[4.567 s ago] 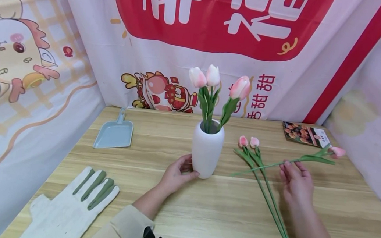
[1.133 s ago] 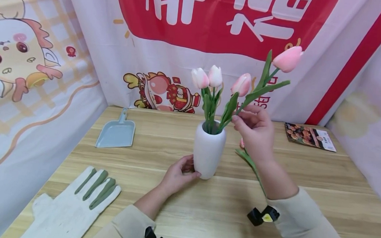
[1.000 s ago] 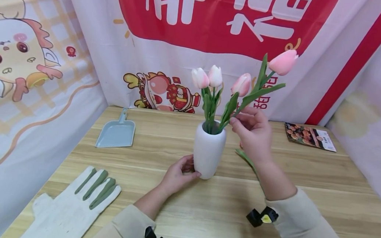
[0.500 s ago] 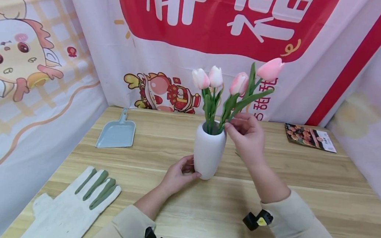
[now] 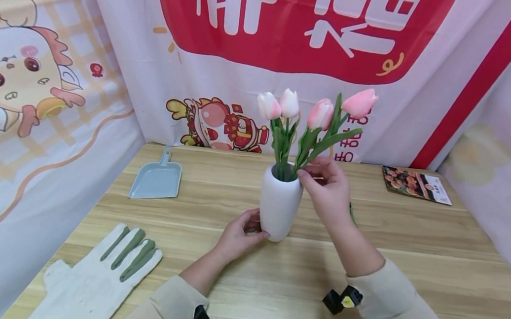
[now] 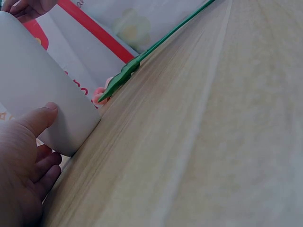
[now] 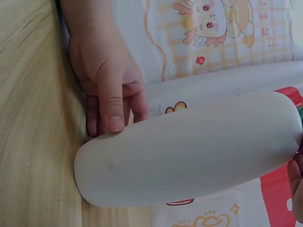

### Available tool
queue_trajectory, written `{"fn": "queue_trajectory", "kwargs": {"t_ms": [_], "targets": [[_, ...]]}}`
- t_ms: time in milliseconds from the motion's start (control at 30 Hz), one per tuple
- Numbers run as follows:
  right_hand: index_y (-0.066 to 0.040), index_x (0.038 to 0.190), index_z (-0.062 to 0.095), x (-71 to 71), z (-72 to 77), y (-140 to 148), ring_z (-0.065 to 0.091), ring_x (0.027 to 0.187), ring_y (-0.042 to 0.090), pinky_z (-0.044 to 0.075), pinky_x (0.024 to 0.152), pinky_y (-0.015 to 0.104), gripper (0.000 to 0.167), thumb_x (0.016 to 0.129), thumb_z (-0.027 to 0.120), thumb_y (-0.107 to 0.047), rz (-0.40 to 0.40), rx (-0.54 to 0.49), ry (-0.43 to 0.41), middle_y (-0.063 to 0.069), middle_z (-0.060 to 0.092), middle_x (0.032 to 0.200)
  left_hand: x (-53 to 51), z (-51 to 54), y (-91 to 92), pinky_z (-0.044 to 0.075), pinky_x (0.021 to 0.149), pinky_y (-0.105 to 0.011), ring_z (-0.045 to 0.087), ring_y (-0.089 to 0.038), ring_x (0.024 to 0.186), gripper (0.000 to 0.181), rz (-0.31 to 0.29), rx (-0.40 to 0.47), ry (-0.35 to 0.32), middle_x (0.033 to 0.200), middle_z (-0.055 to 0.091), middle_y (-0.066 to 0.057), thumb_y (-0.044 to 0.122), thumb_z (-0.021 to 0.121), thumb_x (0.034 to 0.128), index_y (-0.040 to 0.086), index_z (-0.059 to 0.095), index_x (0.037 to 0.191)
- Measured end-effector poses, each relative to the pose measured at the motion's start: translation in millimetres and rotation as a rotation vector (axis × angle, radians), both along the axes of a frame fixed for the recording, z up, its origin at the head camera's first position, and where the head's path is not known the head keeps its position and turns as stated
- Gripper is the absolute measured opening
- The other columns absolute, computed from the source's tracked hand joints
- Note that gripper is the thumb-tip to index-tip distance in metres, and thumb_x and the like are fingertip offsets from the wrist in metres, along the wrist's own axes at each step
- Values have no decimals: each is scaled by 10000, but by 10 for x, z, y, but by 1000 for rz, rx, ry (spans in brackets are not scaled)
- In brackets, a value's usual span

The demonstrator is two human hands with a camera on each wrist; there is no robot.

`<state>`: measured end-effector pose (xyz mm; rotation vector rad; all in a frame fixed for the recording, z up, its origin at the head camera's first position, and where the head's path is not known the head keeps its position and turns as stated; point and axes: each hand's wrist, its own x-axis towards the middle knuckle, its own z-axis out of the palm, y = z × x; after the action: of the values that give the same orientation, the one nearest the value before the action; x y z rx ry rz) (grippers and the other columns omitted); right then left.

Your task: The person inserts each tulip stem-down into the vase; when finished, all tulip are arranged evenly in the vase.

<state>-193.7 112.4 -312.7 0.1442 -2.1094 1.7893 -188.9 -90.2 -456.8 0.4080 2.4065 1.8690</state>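
Observation:
A white vase (image 5: 280, 208) stands upright on the wooden table, with several pink-and-white tulips in it, among them a pale tulip (image 5: 269, 106). Low on the vase's left side, my left hand (image 5: 237, 236) holds it near the base, the thumb in front. My right hand (image 5: 330, 192) is at the vase's mouth on the right and pinches the stem of another pink tulip (image 5: 360, 103), which leans right; its lower end is hidden. Behind my right forearm lie loose tulips, mostly hidden in the head view; the left wrist view shows a green leaf and stem (image 6: 127, 75).
A pale blue dustpan (image 5: 156, 178) lies at the back left. In the front left is a white and green glove (image 5: 100, 272). A printed card (image 5: 416, 184) lies at the back right. Printed cloth (image 5: 216, 77) hangs behind the table.
My right hand has picked a tulip up from the table, carried it left to the vase, and lowered it at the mouth. My left hand has stayed on the vase.

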Motion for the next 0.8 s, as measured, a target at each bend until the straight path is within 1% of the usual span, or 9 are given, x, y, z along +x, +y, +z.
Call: {"fn": "queue_trajectory", "kwargs": {"t_ms": [133, 233, 367, 433, 533, 633, 733, 800], "targets": [[-57, 1141, 599, 11, 16, 5, 627, 901, 105, 534, 742, 188, 253, 911, 679, -125, 3, 12, -39, 32, 709, 981, 0, 4, -1, 516, 1012, -459, 638, -329, 1133, 588, -4, -11, -8, 1258, 645, -179, 155, 779, 837, 52, 529, 1359], [-68, 1156, 596, 21, 38, 14, 630, 910, 105, 534, 740, 193, 254, 927, 665, -155, 8, -3, -48, -3, 713, 991, 2, 8, 0, 514, 1015, -459, 637, -328, 1137, 591, -4, -12, -10, 1261, 645, -174, 158, 779, 837, 56, 528, 1363], [-56, 1148, 594, 30, 64, 22, 633, 903, 106, 549, 743, 189, 245, 935, 661, -155, 15, -56, -10, -139, 693, 918, 5, 6, -2, 520, 1007, -457, 640, -333, 1131, 585, -7, -10, 3, 1254, 647, -183, 148, 774, 840, 41, 528, 1359], [-49, 1125, 598, 30, 71, 21, 634, 892, 107, 561, 750, 186, 221, 933, 663, -139, 20, -82, 13, -167, 685, 892, 5, 4, -3, 521, 1005, -457, 642, -332, 1128, 582, -5, -9, 4, 1251, 649, -184, 144, 774, 839, 40, 530, 1357], [-52, 1080, 614, 30, 76, 15, 626, 858, 102, 571, 747, 181, 175, 930, 665, -127, 23, -100, 36, -144, 686, 878, 6, 2, -3, 520, 1006, -462, 643, -330, 1128, 580, -3, -6, 2, 1251, 650, -180, 142, 775, 837, 48, 534, 1355], [-1, 1045, 632, 32, 75, -2, 607, 808, 87, 557, 710, 169, 160, 917, 670, -89, 16, -103, 48, -123, 678, 844, 10, 7, -4, 516, 1010, -467, 640, -329, 1133, 586, -4, -11, -3, 1257, 647, -176, 145, 776, 836, 55, 531, 1360], [42, 1047, 637, 35, 67, -9, 587, 804, 82, 537, 687, 157, 197, 911, 676, -95, 6, -76, 35, -115, 653, 840, 11, 11, -7, 515, 1012, -466, 639, -329, 1135, 594, -7, -23, -1, 1261, 645, -175, 147, 776, 835, 53, 525, 1365], [39, 1072, 639, 30, 57, 0, 578, 835, 100, 528, 688, 157, 231, 917, 678, -128, 2, -46, 10, -99, 645, 869, 10, 13, -9, 514, 1014, -466, 639, -327, 1136, 597, -6, -25, -4, 1262, 646, -171, 150, 778, 834, 57, 525, 1366]]}}
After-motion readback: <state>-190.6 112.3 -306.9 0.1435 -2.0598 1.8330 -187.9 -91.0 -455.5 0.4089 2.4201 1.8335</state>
